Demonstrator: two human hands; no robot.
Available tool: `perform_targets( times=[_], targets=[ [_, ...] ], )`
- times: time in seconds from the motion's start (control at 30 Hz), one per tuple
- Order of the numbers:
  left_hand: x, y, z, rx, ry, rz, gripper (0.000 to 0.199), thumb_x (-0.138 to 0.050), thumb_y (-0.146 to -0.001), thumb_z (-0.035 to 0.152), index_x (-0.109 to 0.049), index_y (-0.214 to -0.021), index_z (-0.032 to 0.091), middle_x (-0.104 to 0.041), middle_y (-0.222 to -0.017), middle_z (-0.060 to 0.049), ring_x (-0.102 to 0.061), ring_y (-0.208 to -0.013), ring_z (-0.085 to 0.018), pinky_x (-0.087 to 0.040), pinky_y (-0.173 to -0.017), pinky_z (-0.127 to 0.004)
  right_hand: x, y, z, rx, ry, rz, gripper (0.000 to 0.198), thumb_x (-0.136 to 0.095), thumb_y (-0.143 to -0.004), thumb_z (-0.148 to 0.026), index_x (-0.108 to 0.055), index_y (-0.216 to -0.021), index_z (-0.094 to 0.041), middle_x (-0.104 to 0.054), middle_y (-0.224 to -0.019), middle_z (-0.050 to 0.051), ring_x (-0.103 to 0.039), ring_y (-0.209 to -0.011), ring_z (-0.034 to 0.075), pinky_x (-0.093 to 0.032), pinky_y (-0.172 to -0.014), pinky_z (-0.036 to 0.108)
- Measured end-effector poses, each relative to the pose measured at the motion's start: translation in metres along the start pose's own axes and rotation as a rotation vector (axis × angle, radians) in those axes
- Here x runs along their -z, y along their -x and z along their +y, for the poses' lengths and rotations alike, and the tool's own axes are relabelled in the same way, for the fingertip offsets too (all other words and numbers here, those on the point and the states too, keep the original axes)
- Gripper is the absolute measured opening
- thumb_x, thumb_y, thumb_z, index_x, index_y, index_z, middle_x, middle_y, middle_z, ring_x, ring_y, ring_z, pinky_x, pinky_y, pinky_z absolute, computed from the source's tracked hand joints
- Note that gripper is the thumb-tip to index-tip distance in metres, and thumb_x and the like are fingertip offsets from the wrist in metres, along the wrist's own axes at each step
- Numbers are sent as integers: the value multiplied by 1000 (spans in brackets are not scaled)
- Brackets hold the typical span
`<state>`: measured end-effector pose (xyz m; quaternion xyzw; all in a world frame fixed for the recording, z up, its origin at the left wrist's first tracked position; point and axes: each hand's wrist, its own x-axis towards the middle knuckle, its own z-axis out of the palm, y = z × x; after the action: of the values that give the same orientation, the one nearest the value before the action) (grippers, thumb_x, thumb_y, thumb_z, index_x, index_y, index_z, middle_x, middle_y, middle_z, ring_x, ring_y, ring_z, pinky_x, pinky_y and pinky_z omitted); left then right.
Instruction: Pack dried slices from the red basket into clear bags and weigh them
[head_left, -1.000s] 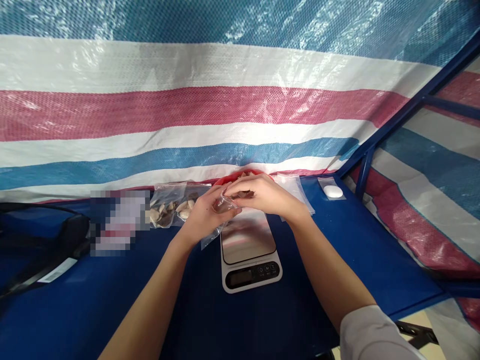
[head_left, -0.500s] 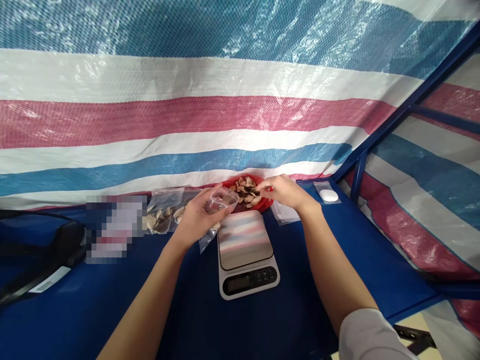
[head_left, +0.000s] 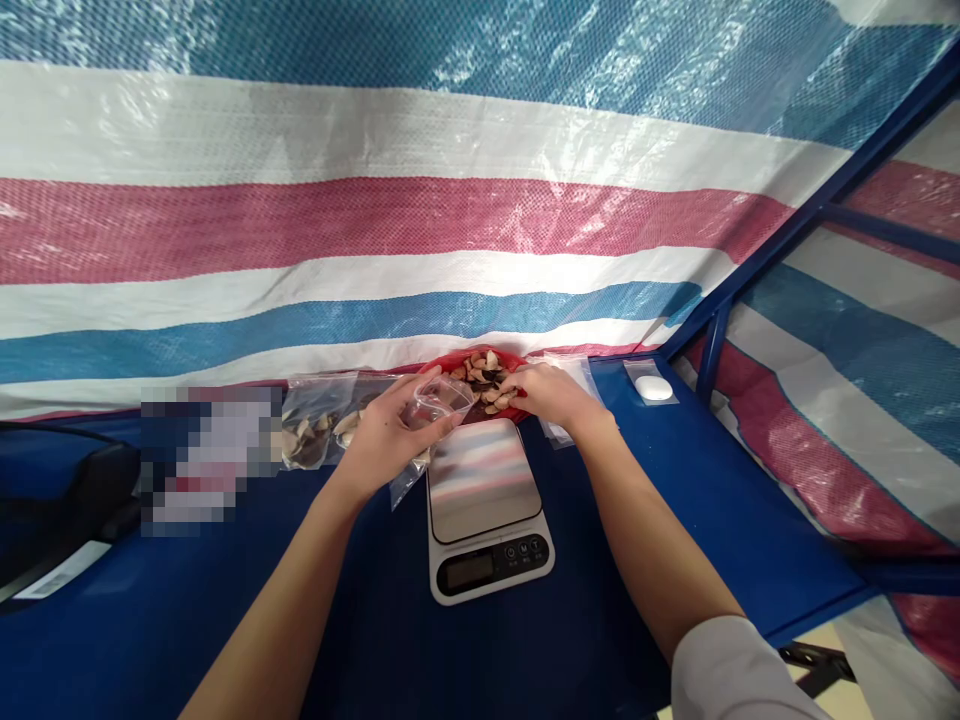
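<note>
My left hand [head_left: 388,437] is closed on a clear plastic bag [head_left: 439,397], holding its mouth spread toward the right. Part of that bag hangs below the hand, beside the scale. A red container [head_left: 435,362] behind the scale is heaped with dried slices [head_left: 491,388], tan and dark brown. My right hand [head_left: 551,393] reaches into its right side with curled fingers, the tips among the slices. In front of both hands lies a white kitchen scale [head_left: 484,485] with a shiny plate; its display looks dark.
More filled clear bags [head_left: 307,435] lie left of my left hand. White papers or packets [head_left: 577,375] lie behind my right hand, and a small bag with a white oval object [head_left: 654,388] is farther right. A black strapped object [head_left: 82,500] sits far left. Striped sheeting [head_left: 375,225] rises behind the blue table.
My right hand has lowered and moved slightly left, its fingers deeper among the slices. My left hand still holds the bag. The whole view has shifted a little.
</note>
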<state>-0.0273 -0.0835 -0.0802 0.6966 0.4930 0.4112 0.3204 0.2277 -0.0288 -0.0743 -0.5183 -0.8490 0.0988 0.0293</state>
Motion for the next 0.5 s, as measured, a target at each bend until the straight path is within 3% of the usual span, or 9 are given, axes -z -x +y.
perform_targets(
  times=[0.5],
  targets=[
    [0, 1, 0, 4, 31, -30, 70, -79, -80, 56, -64, -139, 23, -72, -125, -11, -71, -90, -25, -61, -78, -40, -9, -5, 2, 68, -146, 54, 17, -67, -95, -36, -82, -100, -31, -79, -107, 3, -70, -97, 23, -47, -77, 29]
  ],
)
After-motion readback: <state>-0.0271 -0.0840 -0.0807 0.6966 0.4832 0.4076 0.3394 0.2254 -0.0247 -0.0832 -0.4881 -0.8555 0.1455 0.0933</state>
